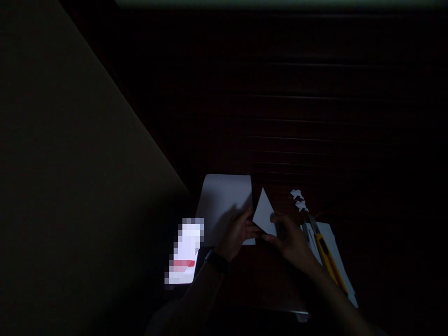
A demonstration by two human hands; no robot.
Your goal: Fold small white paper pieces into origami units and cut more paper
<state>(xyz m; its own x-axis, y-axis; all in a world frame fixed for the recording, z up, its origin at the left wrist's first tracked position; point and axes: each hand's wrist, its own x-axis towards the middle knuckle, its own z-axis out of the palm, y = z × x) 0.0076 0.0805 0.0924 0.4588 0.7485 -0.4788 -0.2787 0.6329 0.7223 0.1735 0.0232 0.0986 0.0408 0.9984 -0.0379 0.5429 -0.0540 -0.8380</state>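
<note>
Between my two hands is a white piece of paper (pixel 264 212), folded or cut to a triangle with its point upward. My right hand (pixel 289 238) pinches its lower right edge between thumb and fingers. At its lower left corner, my left hand (pixel 240 233) has its fingers closed against the paper, partly behind it. A dark watch (pixel 217 261) is on the left wrist. Behind the left hand lies a larger white sheet (pixel 226 196), with the hand's shadow falling across it.
A yellow utility knife (pixel 329 261) with its blade out rests on a stack of white paper (pixel 329 231) at the right. Small white paper scraps (pixel 299 199) lie beyond it. A lit phone screen (pixel 187 252) glows at the left. The surroundings are very dark.
</note>
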